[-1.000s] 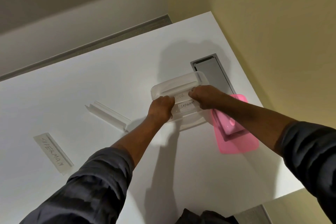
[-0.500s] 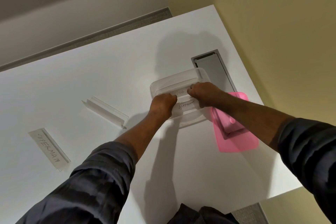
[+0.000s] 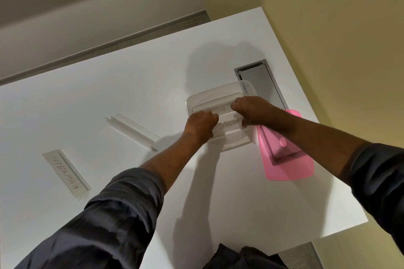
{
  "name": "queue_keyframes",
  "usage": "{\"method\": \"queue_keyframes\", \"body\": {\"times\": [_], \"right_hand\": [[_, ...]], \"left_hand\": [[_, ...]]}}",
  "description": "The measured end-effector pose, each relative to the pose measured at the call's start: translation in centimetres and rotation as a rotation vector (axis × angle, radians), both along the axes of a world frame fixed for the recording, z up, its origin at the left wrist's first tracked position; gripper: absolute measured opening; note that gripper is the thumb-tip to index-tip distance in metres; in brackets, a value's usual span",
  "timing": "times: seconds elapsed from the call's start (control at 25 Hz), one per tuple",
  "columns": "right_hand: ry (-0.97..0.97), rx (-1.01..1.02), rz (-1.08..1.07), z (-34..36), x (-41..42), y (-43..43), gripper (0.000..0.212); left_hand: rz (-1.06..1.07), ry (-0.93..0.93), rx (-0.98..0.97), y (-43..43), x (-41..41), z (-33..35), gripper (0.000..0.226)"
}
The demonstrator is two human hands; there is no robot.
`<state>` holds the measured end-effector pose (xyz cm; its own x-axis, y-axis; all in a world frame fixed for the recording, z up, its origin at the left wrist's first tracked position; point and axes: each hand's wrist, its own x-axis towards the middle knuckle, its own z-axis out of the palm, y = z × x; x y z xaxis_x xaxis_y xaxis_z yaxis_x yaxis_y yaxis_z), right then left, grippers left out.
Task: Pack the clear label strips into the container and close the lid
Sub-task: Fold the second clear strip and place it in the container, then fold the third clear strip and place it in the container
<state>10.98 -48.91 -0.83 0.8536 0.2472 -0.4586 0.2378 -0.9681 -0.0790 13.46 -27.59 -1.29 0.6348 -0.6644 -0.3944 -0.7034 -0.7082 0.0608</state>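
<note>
A clear plastic container (image 3: 209,96) stands on the white table. Inside it lie clear label strips; one reads "DOG" (image 3: 223,109) and one reads "ELEPHANT" (image 3: 229,125). My left hand (image 3: 202,123) and my right hand (image 3: 251,112) both reach into the container, fingers curled on the ends of the DOG strip. The pink lid (image 3: 288,166) lies flat on the table to the right of the container. Two more strips rest on the table to the left: an unmarked clear one (image 3: 132,131) and one reading "SUPERMAN" (image 3: 65,173).
A grey cable hatch (image 3: 262,83) is set into the table (image 3: 109,94) just behind the container and lid. The table's right edge runs close to the lid, with a yellow wall beyond. Dark fabric (image 3: 240,257) shows at the near edge.
Both hands have stayed in the container on the strips, shifting slightly toward its far side; the view has tilted a little.
</note>
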Motion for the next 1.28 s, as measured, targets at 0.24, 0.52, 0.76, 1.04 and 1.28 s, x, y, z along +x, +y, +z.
{"method": "queue_keyframes", "body": {"times": [0.24, 0.52, 0.76, 1.04, 1.28], "right_hand": [[-0.095, 0.172, -0.223, 3.2, -0.4, 2.3, 0.056], [-0.297, 0.455, -0.409, 7.9, -2.2, 10.4, 0.033], [-0.198, 0.611, -0.398, 7.2, -2.6, 19.0, 0.031], [-0.052, 0.627, -0.443, 2.1, -1.9, 26.4, 0.037], [-0.039, 0.581, -0.487, -1.3, -1.3, 30.0, 0.032]], "left_hand": [[0.158, -0.063, -0.326, 2.9, -0.7, 2.9, 0.015], [0.501, -0.054, -0.485, 9.1, -2.0, 5.9, 0.020], [0.687, -0.014, -0.601, 15.5, -2.8, 4.9, 0.017], [0.758, -0.017, -0.512, 21.7, -2.7, 2.7, 0.027], [0.798, 0.082, -0.511, 23.9, -3.0, 0.9, 0.033]]}}
